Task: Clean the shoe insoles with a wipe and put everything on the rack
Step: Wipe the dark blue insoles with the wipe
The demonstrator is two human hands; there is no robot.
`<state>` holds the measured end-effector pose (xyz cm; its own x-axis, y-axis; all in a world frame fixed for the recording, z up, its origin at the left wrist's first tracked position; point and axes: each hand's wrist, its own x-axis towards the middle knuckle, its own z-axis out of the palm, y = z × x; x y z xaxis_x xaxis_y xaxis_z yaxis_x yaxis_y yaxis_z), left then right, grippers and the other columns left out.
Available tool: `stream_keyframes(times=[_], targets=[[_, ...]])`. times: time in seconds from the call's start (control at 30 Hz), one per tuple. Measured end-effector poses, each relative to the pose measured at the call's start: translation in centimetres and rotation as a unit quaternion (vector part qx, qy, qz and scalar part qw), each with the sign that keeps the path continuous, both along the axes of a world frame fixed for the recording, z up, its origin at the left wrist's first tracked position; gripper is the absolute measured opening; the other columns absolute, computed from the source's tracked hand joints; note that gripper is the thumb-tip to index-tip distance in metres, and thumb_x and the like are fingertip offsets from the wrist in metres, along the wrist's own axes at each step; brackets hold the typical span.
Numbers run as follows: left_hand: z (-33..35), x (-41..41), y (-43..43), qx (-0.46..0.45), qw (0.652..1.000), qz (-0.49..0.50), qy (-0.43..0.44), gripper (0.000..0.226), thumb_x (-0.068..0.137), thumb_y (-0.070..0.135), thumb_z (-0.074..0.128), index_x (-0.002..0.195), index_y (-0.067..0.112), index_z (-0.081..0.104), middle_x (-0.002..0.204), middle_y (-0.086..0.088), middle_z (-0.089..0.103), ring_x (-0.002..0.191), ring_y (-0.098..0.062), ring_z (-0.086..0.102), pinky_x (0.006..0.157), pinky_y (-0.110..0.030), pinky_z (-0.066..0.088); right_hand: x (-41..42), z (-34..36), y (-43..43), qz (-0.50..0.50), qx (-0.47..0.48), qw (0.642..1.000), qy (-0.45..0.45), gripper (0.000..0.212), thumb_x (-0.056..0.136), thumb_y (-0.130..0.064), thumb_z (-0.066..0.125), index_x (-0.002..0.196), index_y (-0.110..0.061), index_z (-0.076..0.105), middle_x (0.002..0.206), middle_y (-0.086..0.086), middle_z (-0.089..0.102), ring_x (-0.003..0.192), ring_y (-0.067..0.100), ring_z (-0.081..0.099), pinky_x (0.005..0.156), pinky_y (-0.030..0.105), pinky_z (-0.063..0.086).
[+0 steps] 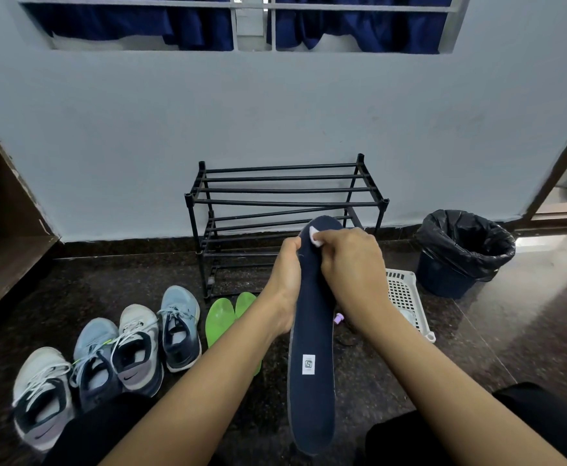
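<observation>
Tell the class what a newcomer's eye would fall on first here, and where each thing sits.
First comes the long navy insole held up at the centre, the left hand gripping its edge while the right hand presses a white wipe near its top. Behind stands the black rack against the wall; four sneakers line the floor at left.

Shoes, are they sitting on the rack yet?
No, all four shoes stand in a row on the floor, to the left of the rack.

Rack (282, 190) shelves open; green insoles (219, 319), basket (404, 290) flank its front.
</observation>
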<state>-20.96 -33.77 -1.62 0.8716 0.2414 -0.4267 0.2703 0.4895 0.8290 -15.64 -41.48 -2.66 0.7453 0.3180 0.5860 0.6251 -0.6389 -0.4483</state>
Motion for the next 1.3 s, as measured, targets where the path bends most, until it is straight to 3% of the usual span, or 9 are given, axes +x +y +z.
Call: stream_keyframes(times=[0.1,0.3,0.4,0.67,0.83,1.0,1.13,1.3], targets=[[-0.1,0.1,0.1,0.008,1.0,-0.005,-0.006,0.059,0.097,0.045,0.036,0.053,0.014,0.06,0.048,-0.004,0.054,0.039,-0.017,0.05,0.042,-0.017,0.039,-0.1,0.3,-0.2,0.0,0.006,1.0,0.022,0.024,0.084,-0.002,0.056,0.096,-0.012,0.074,0.083,0.016,0.069,0.082,0.034,0.059,0.076,0.036,0.044],[-0.2,0.2,1.3,0.051,0.998,0.026,-0.007,0.049,0.093,0.033,0.036,0.047,0.021,0.048,0.05,0.003,0.049,0.039,-0.012,0.048,0.044,-0.019,0.034,-2.0,-1.1,0.9,0.052,-0.03,0.998,0.0,0.025,0.082,-0.005,0.057,0.092,-0.021,0.074,0.072,0.007,0.067,0.071,0.026,0.058,0.065,0.03,0.043],[-0.3,0.3,1.6,0.057,0.998,0.027,-0.005,0.057,0.095,0.033,0.035,0.041,0.021,0.051,0.046,0.004,0.051,0.037,-0.011,0.049,0.045,-0.019,0.035,-1.8,-1.5,0.7,0.065,-0.012,0.998,0.003,0.024,0.082,-0.005,0.06,0.094,-0.02,0.074,0.072,0.008,0.066,0.07,0.027,0.059,0.066,0.032,0.046],[-0.2,0.2,0.9,0.018,1.0,0.024,0.002,0.046,0.097,0.041,0.038,0.066,0.013,0.056,0.054,-0.004,0.053,0.044,-0.017,0.05,0.052,-0.025,0.038,1.3,-1.0,0.1,-0.009,-0.012,1.0,0.015,0.026,0.087,-0.01,0.055,0.106,-0.018,0.071,0.088,0.013,0.069,0.085,0.032,0.061,0.074,0.032,0.043],[-0.3,0.4,1.5,0.04,0.999,0.032,-0.015,0.053,0.097,0.034,0.036,0.05,0.019,0.056,0.047,0.001,0.054,0.038,-0.013,0.05,0.043,-0.018,0.036,-0.5,-1.0,0.5,0.024,-0.02,0.999,-0.006,0.024,0.081,-0.006,0.06,0.095,-0.019,0.074,0.076,0.012,0.068,0.072,0.031,0.06,0.067,0.032,0.043],[0.1,0.4,1.6,0.046,0.998,0.047,-0.012,0.046,0.098,0.036,0.035,0.065,0.018,0.062,0.055,0.003,0.063,0.047,-0.012,0.059,0.054,-0.022,0.043,-2.4,-1.6,0.7,0.066,-0.019,0.997,-0.03,0.023,0.072,0.002,0.065,0.085,-0.015,0.074,0.063,0.011,0.062,0.06,0.03,0.057,0.059,0.03,0.045],[0.1,0.4,1.1,0.052,0.998,0.031,-0.021,0.055,0.097,0.032,0.035,0.049,0.02,0.058,0.048,0.003,0.056,0.038,-0.011,0.052,0.041,-0.013,0.037,-1.0,-1.4,0.3,0.048,-0.014,0.998,-0.037,0.02,0.077,-0.003,0.065,0.089,-0.015,0.075,0.071,0.012,0.067,0.067,0.032,0.061,0.066,0.033,0.047],[0.7,0.0,-0.5,0.007,1.0,0.011,-0.02,0.043,0.098,0.036,0.036,0.064,0.015,0.052,0.054,-0.003,0.049,0.043,-0.015,0.046,0.049,-0.02,0.036,1.1,-0.5,-0.3,-0.009,-0.004,1.0,-0.011,0.02,0.086,-0.008,0.058,0.098,-0.014,0.074,0.08,0.016,0.069,0.079,0.035,0.061,0.071,0.035,0.045]])
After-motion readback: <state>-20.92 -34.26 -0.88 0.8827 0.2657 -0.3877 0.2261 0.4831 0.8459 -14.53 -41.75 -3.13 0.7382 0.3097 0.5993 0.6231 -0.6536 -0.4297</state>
